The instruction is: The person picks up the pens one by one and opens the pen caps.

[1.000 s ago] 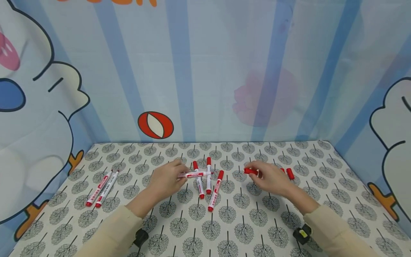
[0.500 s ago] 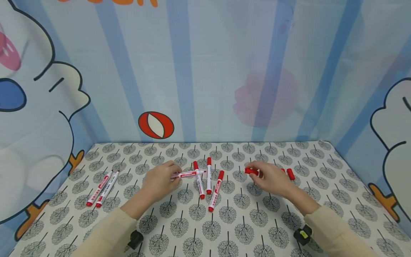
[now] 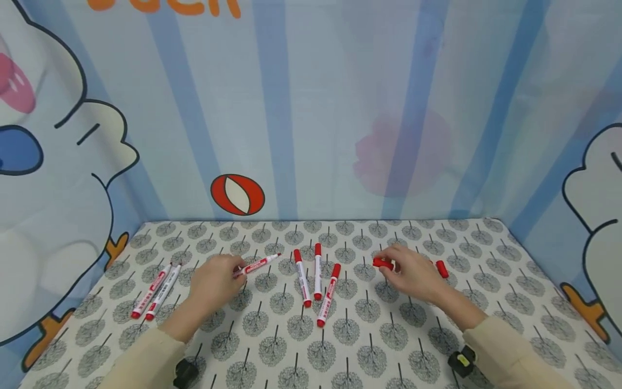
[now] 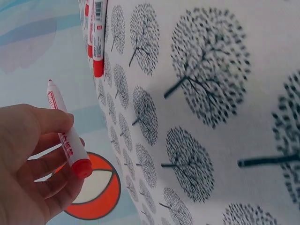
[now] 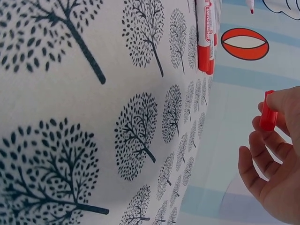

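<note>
An uncapped red whiteboard marker (image 3: 257, 265) is pinched in my left hand (image 3: 214, 281), its bare tip pointing right and away. In the left wrist view the thumb and fingers grip the marker (image 4: 70, 140) around its white barrel. Over the right part of the table my right hand (image 3: 410, 272) pinches a red marker cap (image 3: 382, 263). That cap (image 5: 268, 112) shows between thumb and fingers in the right wrist view. Between the hands lie three capped markers: one on the left (image 3: 302, 278), one in the middle (image 3: 318, 272), one on the right (image 3: 329, 295).
Two uncapped markers, an outer one (image 3: 151, 290) and an inner one (image 3: 163, 292), lie side by side at the left. Another red cap (image 3: 441, 269) lies behind the right hand, partly beside a second red piece. A printed curtain (image 3: 320, 108) rises behind the tree-patterned tablecloth (image 3: 311, 362).
My left hand has moved left with the uncapped marker, away from the three capped ones, and the marker's tip has turned farther from me. The right hand stays nearly still with its cap.
</note>
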Available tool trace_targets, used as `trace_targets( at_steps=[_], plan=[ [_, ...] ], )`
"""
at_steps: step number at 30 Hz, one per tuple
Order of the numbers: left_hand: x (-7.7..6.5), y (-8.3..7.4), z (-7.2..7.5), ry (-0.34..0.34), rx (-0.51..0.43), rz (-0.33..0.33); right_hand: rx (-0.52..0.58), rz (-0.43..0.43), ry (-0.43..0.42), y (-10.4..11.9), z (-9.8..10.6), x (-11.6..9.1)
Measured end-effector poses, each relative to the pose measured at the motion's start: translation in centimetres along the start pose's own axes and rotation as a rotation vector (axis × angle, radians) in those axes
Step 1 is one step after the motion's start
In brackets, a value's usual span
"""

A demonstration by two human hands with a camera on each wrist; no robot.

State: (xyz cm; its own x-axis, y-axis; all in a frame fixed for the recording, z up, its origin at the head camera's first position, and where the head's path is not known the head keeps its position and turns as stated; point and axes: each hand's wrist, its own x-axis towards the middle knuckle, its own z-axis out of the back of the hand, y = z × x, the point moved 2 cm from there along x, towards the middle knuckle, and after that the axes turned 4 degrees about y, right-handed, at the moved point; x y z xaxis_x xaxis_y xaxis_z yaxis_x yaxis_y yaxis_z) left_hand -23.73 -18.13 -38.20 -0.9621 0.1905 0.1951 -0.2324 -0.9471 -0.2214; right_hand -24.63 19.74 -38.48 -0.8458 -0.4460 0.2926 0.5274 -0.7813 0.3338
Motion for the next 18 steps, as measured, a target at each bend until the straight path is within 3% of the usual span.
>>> trace_targets(
  at_steps=[10,18],
  plan=[
    [-0.8,2.8,0.4,0.105,-0.003,0.130,-0.037,0.028,0.007,0.0,-0.5,0.3],
    [-1.5,4.6,0.7,0.170,-0.008,0.220,0.003,0.002,0.017,-0.5,-0.5,0.1]
  ],
)
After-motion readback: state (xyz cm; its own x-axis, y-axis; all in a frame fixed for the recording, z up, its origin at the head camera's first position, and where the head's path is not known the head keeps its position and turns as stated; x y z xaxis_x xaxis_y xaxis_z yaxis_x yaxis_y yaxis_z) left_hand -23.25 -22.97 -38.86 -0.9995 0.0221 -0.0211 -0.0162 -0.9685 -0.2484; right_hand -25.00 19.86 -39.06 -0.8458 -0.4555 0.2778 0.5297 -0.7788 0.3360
